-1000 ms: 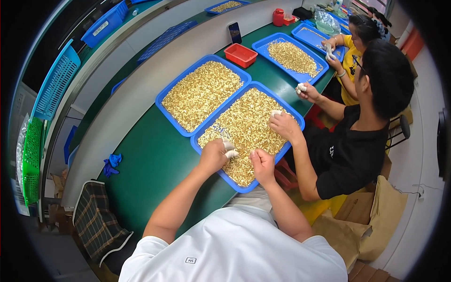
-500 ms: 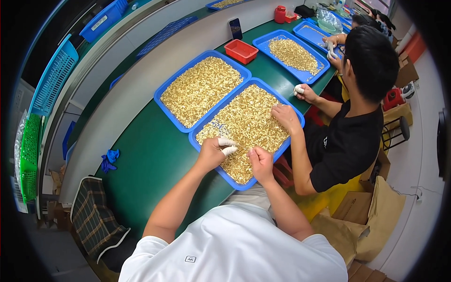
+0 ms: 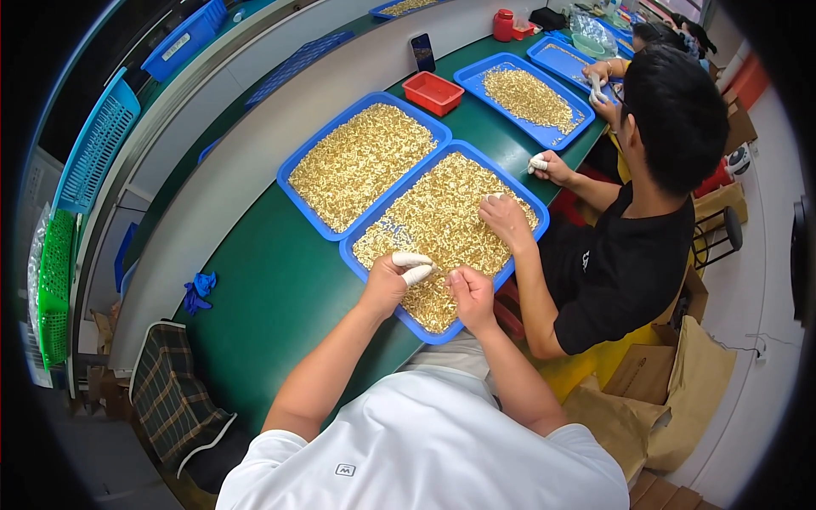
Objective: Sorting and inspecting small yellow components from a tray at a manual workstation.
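Note:
Over the near edge of a blue tray [image 3: 438,338] full of small gold-coloured pieces [image 3: 459,200], my two hands work close together. White finger covers sheathe the thumb and forefinger of my left hand [image 3: 387,282], which are pinched on a tiny piece at their tips. My right hand [image 3: 473,297], bare, is closed with thumb and forefinger together just to the right; what it pinches, if anything, is too small to make out. In the same tray, a co-worker's hand [image 3: 505,223] reaches into the pieces from the right.
A second filled blue tray [image 3: 283,180] adjoins mine on the far left. Beyond stand a red basket [image 3: 433,93], a phone [image 3: 422,53] and another blue tray [image 3: 463,83]. Crumpled blue gloves [image 3: 198,291] lie on the green table [image 3: 255,272]. The co-worker [image 3: 625,255] sits close on my right.
The co-worker's hand in the tray has shifted slightly left and nearer to me. My left fingertips have moved slightly right, closer to my right hand.

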The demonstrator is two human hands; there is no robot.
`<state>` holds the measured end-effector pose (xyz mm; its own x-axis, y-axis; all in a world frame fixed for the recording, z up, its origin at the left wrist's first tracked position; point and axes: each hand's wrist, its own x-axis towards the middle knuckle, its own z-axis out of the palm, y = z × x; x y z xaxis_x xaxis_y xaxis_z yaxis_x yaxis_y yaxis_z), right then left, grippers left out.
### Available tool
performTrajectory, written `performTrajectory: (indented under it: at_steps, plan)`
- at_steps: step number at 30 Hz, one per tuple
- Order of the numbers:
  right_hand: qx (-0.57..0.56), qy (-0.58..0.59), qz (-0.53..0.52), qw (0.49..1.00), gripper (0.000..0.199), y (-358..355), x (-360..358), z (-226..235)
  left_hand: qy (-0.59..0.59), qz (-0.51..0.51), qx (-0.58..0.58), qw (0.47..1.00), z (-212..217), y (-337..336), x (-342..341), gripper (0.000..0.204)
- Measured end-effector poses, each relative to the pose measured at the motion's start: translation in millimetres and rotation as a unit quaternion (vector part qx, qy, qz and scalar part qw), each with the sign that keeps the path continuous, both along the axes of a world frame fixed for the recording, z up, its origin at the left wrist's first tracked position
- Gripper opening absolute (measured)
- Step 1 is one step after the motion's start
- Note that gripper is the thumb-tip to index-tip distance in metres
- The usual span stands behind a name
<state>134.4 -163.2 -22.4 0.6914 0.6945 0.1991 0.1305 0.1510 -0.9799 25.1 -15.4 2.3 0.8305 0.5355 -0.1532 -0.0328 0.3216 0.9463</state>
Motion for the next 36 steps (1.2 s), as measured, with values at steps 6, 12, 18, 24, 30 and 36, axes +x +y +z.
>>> performTrajectory:
  at_steps: [6,12,18,24,30,36]
  plan:
    - [0.016,0.009,-0.003,1.000,0.029,0.0,0.7,-4.1,-0.021,0.017,-0.056,0.998,-4.7,-9.9,4.4,0.015]
    - [0.020,0.030,-0.004,0.999,0.028,-0.4,-1.9,-1.2,-0.088,0.033,-0.180,0.979,-11.3,-18.4,11.2,0.015]
    - [0.028,0.016,0.007,0.999,0.026,-1.4,-1.0,-2.4,-0.053,0.022,-0.097,0.994,-11.2,-23.4,13.3,0.014]
    - [0.016,0.036,-0.009,0.999,0.023,-2.4,0.4,-3.1,-0.108,0.058,-0.164,0.979,-9.9,-20.9,9.6,0.014]
    - [0.010,0.008,-0.009,1.000,0.023,-2.0,0.1,-1.1,-0.091,0.057,-0.139,0.984,-9.2,-21.6,8.8,0.014]
    - [0.016,0.017,-0.016,1.000,0.021,-2.0,-1.6,-1.9,-0.077,0.054,-0.124,0.988,-10.7,-20.3,9.2,0.014]
